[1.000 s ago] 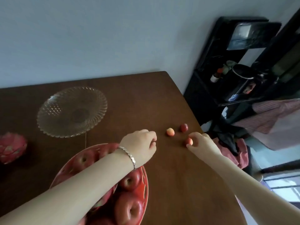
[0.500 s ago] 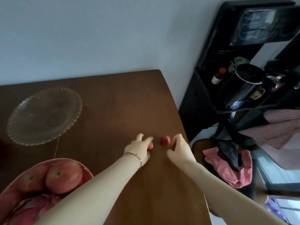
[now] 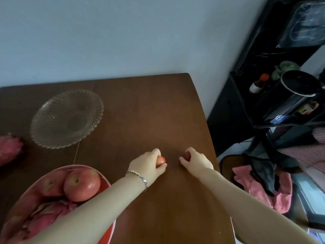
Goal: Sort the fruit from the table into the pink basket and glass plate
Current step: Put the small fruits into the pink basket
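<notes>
Seen from the person's head, looking down on a dark brown wooden table (image 3: 149,111) set against a pale wall. Both bare forearms reached forward to the table's right side. The left hand (image 3: 147,164), with a silver bracelet (image 3: 139,176) at the wrist, had its fingers curled round a small red-orange fruit (image 3: 161,161), which showed between forefinger and thumb. Just beside it, not touching, the right hand (image 3: 197,160) curled over a small dark red fruit (image 3: 187,155), pinched between thumb and forefinger and mostly hidden. Whether either fruit rested on the wood or was lifted could not be told.

At the lower left, under the left forearm, stood the pink basket (image 3: 82,167), holding red apples (image 3: 81,184) and a pink dragon fruit (image 3: 51,213). Farther back on the left lay the glass plate (image 3: 66,118), with nothing on it. Another dragon fruit (image 3: 9,148) lay on the table at the left edge of view, near the plate. Beyond the table's right edge stood a black shelf (image 3: 228,111) with kitchen items, and a pink cloth (image 3: 260,187) lay below it.
</notes>
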The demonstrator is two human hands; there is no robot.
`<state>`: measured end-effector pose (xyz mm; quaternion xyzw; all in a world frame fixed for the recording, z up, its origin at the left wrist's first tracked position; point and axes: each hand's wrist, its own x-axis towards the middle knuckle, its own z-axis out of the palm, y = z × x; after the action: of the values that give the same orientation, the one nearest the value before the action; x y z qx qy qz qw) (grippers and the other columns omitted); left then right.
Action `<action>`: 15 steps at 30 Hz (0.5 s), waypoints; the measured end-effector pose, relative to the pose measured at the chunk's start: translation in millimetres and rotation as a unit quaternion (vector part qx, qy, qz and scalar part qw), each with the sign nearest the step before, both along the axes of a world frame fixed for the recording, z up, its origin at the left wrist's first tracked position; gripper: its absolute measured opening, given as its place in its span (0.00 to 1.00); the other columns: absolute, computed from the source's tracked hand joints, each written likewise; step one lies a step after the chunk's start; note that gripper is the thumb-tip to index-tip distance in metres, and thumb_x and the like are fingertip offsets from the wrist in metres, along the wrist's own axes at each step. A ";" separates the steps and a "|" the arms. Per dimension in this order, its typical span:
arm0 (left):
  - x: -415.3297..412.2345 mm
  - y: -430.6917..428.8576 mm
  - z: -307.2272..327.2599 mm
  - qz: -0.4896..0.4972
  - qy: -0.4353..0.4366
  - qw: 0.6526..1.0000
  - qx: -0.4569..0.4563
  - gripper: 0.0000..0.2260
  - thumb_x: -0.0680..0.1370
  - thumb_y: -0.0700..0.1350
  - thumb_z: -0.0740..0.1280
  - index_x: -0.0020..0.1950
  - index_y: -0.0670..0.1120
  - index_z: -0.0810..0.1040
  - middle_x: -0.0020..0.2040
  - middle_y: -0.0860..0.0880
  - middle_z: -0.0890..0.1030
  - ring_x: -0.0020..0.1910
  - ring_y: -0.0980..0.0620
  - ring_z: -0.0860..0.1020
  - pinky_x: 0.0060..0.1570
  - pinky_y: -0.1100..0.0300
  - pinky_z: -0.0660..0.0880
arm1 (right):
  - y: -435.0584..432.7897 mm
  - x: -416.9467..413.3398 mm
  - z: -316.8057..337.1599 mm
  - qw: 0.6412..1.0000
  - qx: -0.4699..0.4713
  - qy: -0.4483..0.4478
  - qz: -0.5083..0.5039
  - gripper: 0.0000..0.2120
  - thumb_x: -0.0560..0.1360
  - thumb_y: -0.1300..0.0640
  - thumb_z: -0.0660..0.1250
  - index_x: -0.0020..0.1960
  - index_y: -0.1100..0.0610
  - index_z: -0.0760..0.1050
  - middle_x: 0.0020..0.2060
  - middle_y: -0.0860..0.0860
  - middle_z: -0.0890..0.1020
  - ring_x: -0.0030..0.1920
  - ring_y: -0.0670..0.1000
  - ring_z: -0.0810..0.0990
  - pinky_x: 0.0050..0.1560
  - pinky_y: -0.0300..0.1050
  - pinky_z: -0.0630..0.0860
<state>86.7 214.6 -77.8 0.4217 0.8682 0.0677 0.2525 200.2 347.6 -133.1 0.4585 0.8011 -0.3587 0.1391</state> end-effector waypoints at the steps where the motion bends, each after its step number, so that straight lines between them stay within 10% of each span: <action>1: -1.6 -10.9 9.9 0.012 -0.003 1.000 0.029 0.13 0.76 0.56 0.61 0.56 0.51 0.70 0.47 0.52 0.75 0.48 0.49 0.77 0.42 0.57 0.71 | -6.5 0.2 5.8 0.998 -0.046 0.033 -0.024 0.15 0.75 0.43 0.61 0.57 0.49 0.69 0.43 0.50 0.80 0.39 0.52 0.82 0.43 0.48 0.81; 7: -31.0 -92.3 61.4 0.054 0.010 0.976 0.212 0.13 0.73 0.48 0.68 0.56 0.49 0.73 0.50 0.53 0.78 0.41 0.55 0.76 0.49 0.60 0.73 | -64.4 -9.0 58.9 0.979 -0.131 0.159 -0.011 0.09 0.74 0.44 0.64 0.50 0.47 0.71 0.36 0.50 0.80 0.28 0.46 0.78 0.36 0.39 0.76; 15: -88.2 -199.1 67.2 0.100 0.009 0.980 0.171 0.11 0.71 0.39 0.70 0.51 0.46 0.74 0.46 0.49 0.79 0.45 0.48 0.77 0.48 0.62 0.73 | -166.6 -43.2 107.9 0.968 -0.104 0.222 0.046 0.07 0.72 0.45 0.66 0.46 0.46 0.71 0.33 0.46 0.79 0.25 0.44 0.76 0.37 0.42 0.78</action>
<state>-1.5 15.5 -10.6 0.3704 0.8839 0.2363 0.1603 157.0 181.0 -25.2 0.3132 0.7904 -0.5260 0.0206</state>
